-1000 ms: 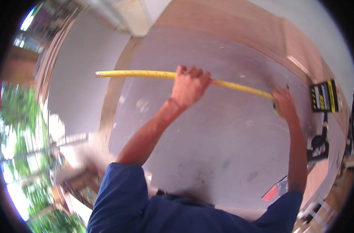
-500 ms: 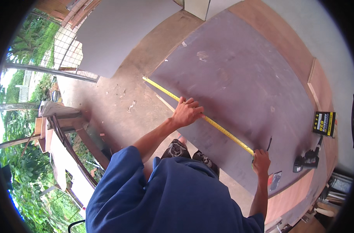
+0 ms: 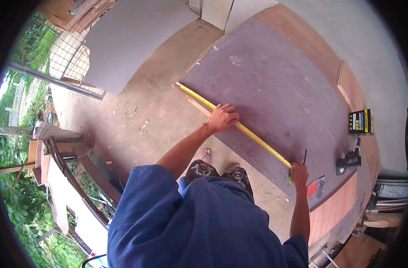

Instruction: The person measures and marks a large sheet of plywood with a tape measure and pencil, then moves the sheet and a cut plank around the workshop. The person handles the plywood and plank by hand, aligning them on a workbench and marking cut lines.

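A yellow tape measure blade [image 3: 262, 144] lies stretched slantwise across a large grey-purple panel [image 3: 275, 76]. Its free end is at the panel's left corner. My left hand [image 3: 224, 118] is closed over the blade partway along, fingers curled onto it. At the blade's other end, my right hand [image 3: 298, 173] grips the tape measure's case, of which a bit of green shows under the palm. A thin dark stick, perhaps a pencil [image 3: 305, 156], points up from the right hand's fingers; whether they hold it I cannot tell.
A black-and-yellow adhesive can [image 3: 360, 122] stands at the panel's right side. Near it lie a black cordless power tool [image 3: 349, 161] and a red-and-dark flat piece [image 3: 315, 187]. Wood sheets [image 3: 336, 205] border the panel. A grey sheet [image 3: 123, 40] leans at upper left.
The tape's free end has shifted right, from beyond the panel's corner onto it. Both hands have moved slightly right and away over the panel with the tape, and the view has shifted a little.
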Available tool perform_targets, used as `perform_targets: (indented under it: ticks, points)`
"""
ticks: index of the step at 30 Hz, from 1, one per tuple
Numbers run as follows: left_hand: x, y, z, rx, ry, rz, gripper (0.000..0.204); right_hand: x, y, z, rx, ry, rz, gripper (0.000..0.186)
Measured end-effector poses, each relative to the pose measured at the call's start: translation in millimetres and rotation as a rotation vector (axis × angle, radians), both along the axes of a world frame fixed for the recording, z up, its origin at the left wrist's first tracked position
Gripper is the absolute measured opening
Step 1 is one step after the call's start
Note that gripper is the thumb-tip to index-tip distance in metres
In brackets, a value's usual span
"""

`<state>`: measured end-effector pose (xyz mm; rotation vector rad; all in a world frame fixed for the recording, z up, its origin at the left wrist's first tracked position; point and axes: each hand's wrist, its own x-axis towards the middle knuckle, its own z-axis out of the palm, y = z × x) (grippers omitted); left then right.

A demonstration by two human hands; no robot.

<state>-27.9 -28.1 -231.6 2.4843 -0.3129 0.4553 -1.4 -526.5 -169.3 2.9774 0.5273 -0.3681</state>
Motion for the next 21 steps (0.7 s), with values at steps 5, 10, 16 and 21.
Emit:
perform_targets:
  ticks: [5, 10, 16, 21]
  points:
    - [0.2, -1.5, -6.7, 0.032, 0.074, 0.019, 0.017, -7.7, 0.5, 1.7, 0.044, -0.054, 0.020, 0.009]
    - [-2.4, -5.0, -9.8, 0.070, 0.059, 0.042, 0.019, -11.6, -3.5, 7.5, 0.122, -0.004, -0.032, 0.010]
    - [-0.8, -4.4, -13.3, 0.133, 0.056, 0.024, 0.021, -10.3, -9.4, 9.7, 0.230, 0.008, -0.062, 0.015]
    - [-0.4, -3.5, -19.7, 0.213, -0.020, 0.021, 0.022, -13.0, -15.6, 0.5, 0.270, -0.033, -0.020, 0.022]
